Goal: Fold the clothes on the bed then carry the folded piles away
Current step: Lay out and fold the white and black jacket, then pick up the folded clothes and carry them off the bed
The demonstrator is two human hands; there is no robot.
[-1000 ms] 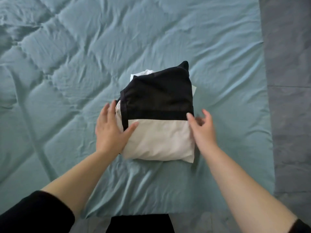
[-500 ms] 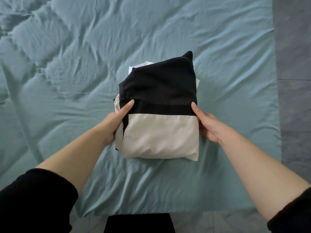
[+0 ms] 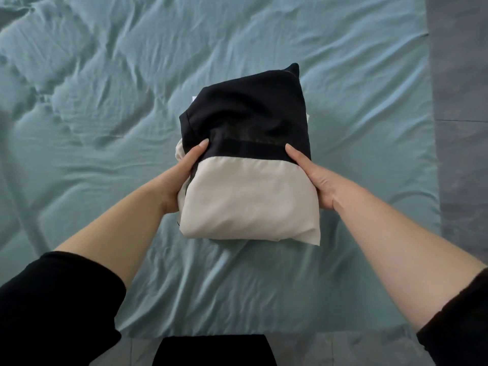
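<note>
Wrinkled blue-green bed cover (image 3: 105, 128) spread wide, soft, full of creases and puffy bumps. Over its middle, a folded pile of clothes (image 3: 248, 167), thick and boxy like a fat pillow. On top and at the far end, a black cloth (image 3: 245, 114), smooth, a bit shiny beside its folded band, with one small corner poking up at the back. Under it and nearer, a cream cloth (image 3: 248, 199), plain and dull, rounded at the left edge, pointed at the near right corner. Tiny white bit peeking out at the far left corner, too small to tell what. Dark shadow on the cover below the near edge of the pile. Hard to tell whether lifted clear or touching.

Gripped from both sides. Left hand (image 3: 182, 175) wrapped round the left edge, left thumb (image 3: 198, 151) lying flat on top at the black band, other fingers hidden below. Right hand (image 3: 317, 178) the same on the right edge, right thumb (image 3: 295, 157) on top by the end of the band, fingers tucked out of sight under the pile. Both hands holding tight, neither loose.

Bare forearms reaching in from the bottom corners, out of a black left sleeve (image 3: 52, 307) and a black right sleeve (image 3: 459, 320). Between them, at the bottom edge, a flat black shape (image 3: 214, 350). Grey floor (image 3: 459, 101) down the right side, past the edge of the bed cover.
</note>
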